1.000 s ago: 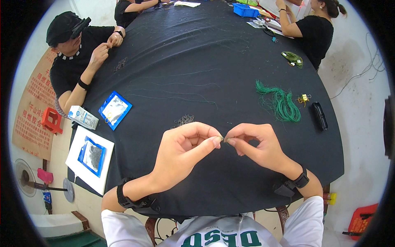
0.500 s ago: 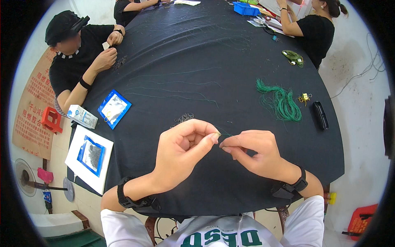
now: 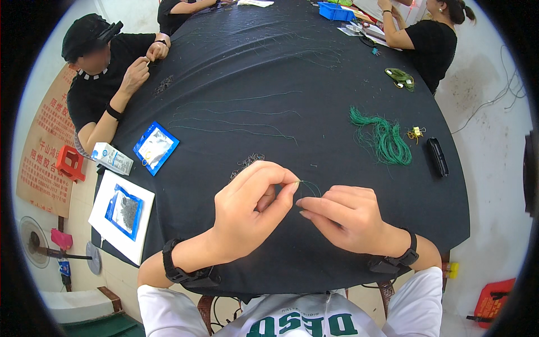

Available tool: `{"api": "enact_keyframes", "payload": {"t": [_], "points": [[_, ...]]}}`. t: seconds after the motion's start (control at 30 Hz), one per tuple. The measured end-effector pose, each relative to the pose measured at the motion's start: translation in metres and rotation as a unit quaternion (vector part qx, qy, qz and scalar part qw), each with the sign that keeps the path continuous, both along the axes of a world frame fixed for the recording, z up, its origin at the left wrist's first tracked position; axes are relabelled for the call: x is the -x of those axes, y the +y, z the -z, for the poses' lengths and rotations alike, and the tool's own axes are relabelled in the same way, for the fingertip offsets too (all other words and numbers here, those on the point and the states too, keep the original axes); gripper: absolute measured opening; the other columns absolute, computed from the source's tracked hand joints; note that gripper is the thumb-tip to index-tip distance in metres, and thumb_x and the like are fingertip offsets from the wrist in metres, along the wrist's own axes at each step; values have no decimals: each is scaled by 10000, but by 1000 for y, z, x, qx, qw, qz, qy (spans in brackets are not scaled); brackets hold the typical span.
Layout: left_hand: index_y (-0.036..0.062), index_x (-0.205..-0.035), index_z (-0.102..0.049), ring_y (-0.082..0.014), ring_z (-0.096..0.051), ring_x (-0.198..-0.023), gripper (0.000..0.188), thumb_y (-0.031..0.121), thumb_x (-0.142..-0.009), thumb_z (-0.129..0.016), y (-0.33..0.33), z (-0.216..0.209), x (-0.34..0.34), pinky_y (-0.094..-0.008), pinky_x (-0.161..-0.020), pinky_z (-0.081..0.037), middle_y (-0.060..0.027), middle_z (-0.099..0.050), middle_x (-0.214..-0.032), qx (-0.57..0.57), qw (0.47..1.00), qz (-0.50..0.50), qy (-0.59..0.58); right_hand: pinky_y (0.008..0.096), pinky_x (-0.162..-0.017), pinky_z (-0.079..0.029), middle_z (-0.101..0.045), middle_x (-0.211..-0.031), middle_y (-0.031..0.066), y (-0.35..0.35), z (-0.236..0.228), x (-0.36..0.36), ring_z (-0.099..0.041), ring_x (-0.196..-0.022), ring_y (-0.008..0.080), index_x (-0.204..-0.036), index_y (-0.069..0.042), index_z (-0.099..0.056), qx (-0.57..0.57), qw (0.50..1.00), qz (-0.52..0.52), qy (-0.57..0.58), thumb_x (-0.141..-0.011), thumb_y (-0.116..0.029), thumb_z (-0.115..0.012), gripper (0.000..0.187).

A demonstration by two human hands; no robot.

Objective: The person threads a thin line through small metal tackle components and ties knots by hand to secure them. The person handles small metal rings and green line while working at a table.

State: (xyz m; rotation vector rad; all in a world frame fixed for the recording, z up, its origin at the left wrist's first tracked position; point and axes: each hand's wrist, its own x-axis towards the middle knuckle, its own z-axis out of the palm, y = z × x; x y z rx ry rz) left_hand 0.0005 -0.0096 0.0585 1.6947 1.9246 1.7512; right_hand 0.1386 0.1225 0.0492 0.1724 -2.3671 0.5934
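Right hand: mine [image 3: 351,216] has dropped a little lower since half a second ago, and its fingertips now sit further below the left ones, just right of centre in the frame.
Black table: its covering [image 3: 337,264] fills most of the view; I'd work over this bare patch at lower centre, though thin dark strands are hard to see against it.
Left hand: mine [image 3: 247,208], at centre, pinches the thread between thumb and forefinger. That grip should stay firm and still; whether something tiny sits inside it, I can't tell.
Right fingers: curled beside the thread, thumb and forefinger tips close together; I can't tell whether they grasp it. A light touch seems best here, guiding without tugging.
Green bundle: loose strands heaped together [image 3: 387,143], right of centre, well apart from my hands; best kept clear of my sleeve so nothing snags.
Dark pile: small wiry pieces [image 3: 247,164] just beyond my left hand; I'd keep my knuckles off them.
Thread in hand: a fine green thread [image 3: 314,186] bows from my left fingertips toward the right hand, at centre. Keeping that curve open, untwisted and evenly tensioned would be the careful way.
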Motion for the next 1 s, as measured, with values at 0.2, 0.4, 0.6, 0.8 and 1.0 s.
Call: {"api": "enact_keyframes", "payload": {"t": [0.2, 0.4, 0.6, 0.8, 1.0], "points": [[-15, -888, -588, -137, -548, -583, 180, -93, -738, -648, 1, 0, 3, -243, -496, -438, -79, -605, -825, -20, 993, 0, 119, 268, -420, -394, -491, -600, 8, -4, -9, -6, -513, -499, 148, -846, -60, -642, -59, 998, 14, 17, -680, -84, -750, 199], [-24, -879, -582, -214, -609, -661, 191, -94, -719, -659, 1, -1, 3, -279, -550, -493, -110, -607, -830, -25, 989, 14, 147, 260, -396, -322, -473, -560, 21, -4, -18, -8, -450, -439, 151, -806, -29, -667, -46, 996, 36, 63, -592, 15, -757, 236], [-25, -873, -584, -175, -585, -626, 168, -89, -736, -656, 1, -2, 1, -254, -523, -472, -98, -601, -823, -14, 993, 27, 118, 268, -412, -358, -475, -607, 12, -2, -15, -9, -477, -486, 151, -857, -58, -642, -56, 997, 32, 47, -648, -54, -757, 238], [-19, -870, -585, -116, -527, -570, 147, -80, -752, -648, -1, -3, 1, -239, -481, -418, -79, -592, -821, 4, 995, 43, 93, 259, -396, -309, -448, -538, 11, 0, -19, -6, -430, -431, 145, -825, -42, -679, -43, 996, 23, 70, -599, 20, -752, 245], [12, -865, -606, -75, -424, -503, 143, -53, -749, -657, -2, -5, 0, -233, -456, -365, -45, -589, -820, 51, 995, 73, 51, 277, -423, -374, -504, -582, 33, 8, -22, -7, -491, -475, 168, -860, -46, -662, -25, 998, 29, 55, -669, -23, -746, 210]]}}
